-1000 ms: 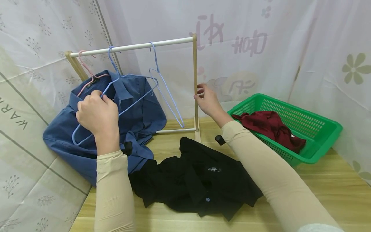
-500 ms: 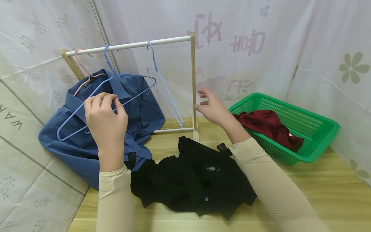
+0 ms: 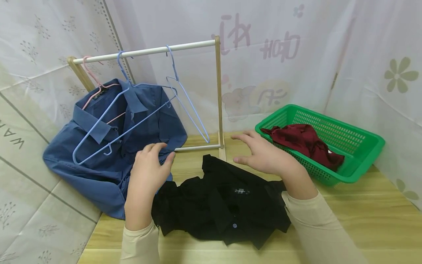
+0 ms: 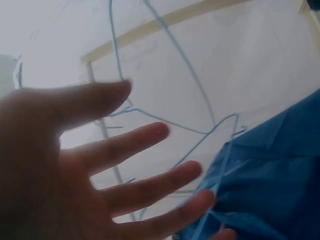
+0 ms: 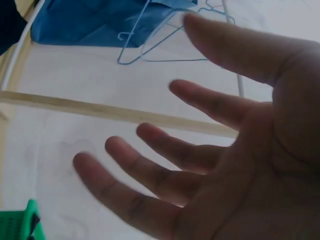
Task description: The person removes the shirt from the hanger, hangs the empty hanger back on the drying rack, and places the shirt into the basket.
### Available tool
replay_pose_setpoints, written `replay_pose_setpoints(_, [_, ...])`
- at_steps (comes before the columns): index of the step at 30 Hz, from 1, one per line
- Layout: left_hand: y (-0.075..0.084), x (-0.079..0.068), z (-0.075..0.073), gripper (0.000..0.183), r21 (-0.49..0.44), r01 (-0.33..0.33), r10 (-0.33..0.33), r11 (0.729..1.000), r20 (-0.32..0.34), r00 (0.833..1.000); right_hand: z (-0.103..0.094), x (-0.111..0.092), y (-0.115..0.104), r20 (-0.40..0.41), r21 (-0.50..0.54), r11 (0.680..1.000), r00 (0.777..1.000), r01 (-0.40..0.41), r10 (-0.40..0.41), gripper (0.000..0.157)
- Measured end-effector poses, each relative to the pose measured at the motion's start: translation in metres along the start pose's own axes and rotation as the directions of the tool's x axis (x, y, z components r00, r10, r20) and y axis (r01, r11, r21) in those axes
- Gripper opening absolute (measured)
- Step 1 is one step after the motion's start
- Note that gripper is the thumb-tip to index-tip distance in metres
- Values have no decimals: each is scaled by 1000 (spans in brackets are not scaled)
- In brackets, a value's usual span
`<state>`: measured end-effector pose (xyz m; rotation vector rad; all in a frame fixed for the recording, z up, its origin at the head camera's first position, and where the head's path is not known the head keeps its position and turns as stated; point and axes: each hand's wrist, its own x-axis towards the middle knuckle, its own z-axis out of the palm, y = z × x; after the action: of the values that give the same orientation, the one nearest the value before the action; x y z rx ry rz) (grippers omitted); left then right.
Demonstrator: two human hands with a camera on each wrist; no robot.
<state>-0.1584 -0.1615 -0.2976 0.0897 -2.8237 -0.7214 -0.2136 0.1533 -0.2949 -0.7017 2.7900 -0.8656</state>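
My left hand [image 3: 148, 176] hovers in front of the blue shirt's lower part, its fingers spread and holding nothing. Over the right end of the black shirt [image 3: 197, 209], my right hand [image 3: 267, 154] is likewise empty, thumb and fingers apart. The black shirt lies crumpled on the table, a small button and a printed label showing. At the left, the blue shirt [image 3: 171, 117] hangs on a pink hanger [image 3: 93, 73]. Before it hangs an empty blue hanger [image 3: 99, 124]; a second blue hanger [image 3: 192, 110] hangs farther right. Both wrist views show the fingers spread.
The hangers hang from the white rail [image 3: 148, 50] of a small rack with wooden posts [image 3: 219, 91]. At the right stands a green basket [image 3: 366, 161] with a dark red garment [image 3: 306, 143] inside. Printed curtains [image 3: 356, 55] enclose the wooden table [image 3: 372, 223].
My left hand has let go of the blue hanger and come down to the right. My right hand has left the rack's right post and moved down towards the black shirt.
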Motion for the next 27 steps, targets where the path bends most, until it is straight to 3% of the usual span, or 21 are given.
replay_pose_setpoints(5, [-8,-12,18,68,48,67,-75,997,186,980,12,-25,13,27,-33,998,998,-60,61,72])
replay_pose_setpoints(12, [-17,-23,39,96,90,166,-187,982,359,914,29,-47,34,70,-86,981,981,-173,180,83])
replay_pose_setpoints(20, [-33,-24,63,116,113,254,-277,961,450,849,52,-56,55,151,-147,951,944,-274,295,104])
replay_pose_setpoints(27, [-45,-23,79,121,118,259,-283,959,480,830,73,-56,71,205,-196,916,899,-349,386,122])
